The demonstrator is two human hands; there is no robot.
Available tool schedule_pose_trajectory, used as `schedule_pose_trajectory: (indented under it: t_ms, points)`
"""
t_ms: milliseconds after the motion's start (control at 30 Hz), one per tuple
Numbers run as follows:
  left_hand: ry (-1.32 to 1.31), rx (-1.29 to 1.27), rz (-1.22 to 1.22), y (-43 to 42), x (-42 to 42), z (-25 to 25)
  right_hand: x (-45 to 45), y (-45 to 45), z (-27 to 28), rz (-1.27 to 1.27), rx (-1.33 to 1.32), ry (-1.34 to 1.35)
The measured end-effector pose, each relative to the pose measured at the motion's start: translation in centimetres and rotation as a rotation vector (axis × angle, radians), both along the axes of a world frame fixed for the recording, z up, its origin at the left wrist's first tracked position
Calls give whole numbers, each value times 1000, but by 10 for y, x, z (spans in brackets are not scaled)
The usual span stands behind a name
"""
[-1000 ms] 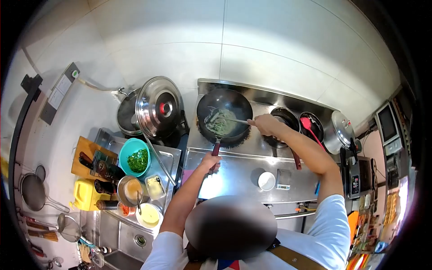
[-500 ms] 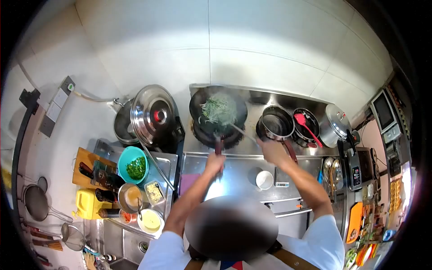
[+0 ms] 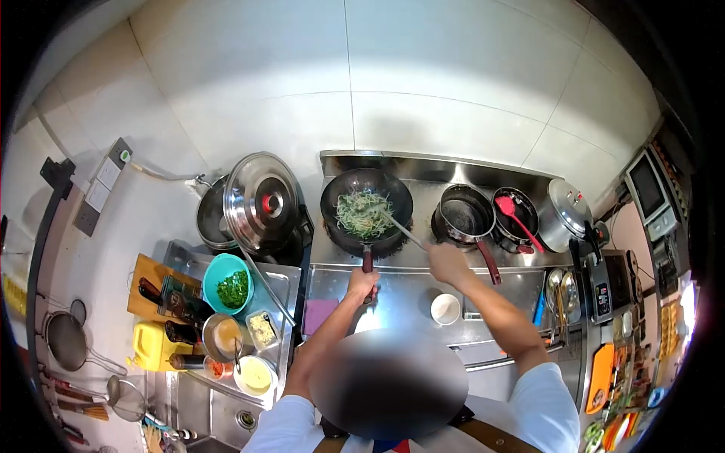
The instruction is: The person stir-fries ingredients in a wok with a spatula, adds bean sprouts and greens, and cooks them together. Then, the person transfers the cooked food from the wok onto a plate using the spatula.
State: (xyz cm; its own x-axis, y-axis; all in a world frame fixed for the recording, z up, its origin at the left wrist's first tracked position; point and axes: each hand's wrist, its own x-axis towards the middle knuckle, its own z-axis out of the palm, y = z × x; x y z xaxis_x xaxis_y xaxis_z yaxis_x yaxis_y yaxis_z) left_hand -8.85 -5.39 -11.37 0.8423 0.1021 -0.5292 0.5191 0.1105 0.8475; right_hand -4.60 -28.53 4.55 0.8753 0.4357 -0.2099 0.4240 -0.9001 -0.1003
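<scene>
My left hand [image 3: 363, 284] is closed around the brown handle [image 3: 368, 260] of a dark wok [image 3: 367, 180], which rests on the left burner. Inside the wok lies a tangle of pale and green shredded vegetables [image 3: 355, 217], with light steam above. My right hand [image 3: 448, 263] grips a long-handled metal spatula [image 3: 406, 232]. Its head reaches into the shreds and is partly hidden among them. A small white bowl [image 3: 445, 309] stands on the steel counter below my right hand.
Right of the wok are a saucepan [image 3: 466, 211], a pan with a red spatula [image 3: 516, 219] and a pressure cooker [image 3: 568, 214]. To the left stand a large lidded pot [image 3: 262, 198], a turquoise bowl [image 3: 215, 269] of chopped greens, a yellow jug [image 3: 155, 345] and several small bowls.
The wok has come down from a raised, tilted position onto the burner. The shreds have settled in its middle, and the spatula now reaches into them. Both hands keep their hold.
</scene>
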Motion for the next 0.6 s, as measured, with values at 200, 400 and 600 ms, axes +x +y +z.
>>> schedule_pose_trajectory:
  t_ms: [200,400,600]
  points:
    - [-45,-11,37,4,-6,-28,21,38,-191,-159,314,-85]
    - [-107,303,96,36,-99,-122,-35,0,-166,-280,724,139]
    - [13,748,-678,17,-240,-157,-100,-77,-282,-70,396,517]
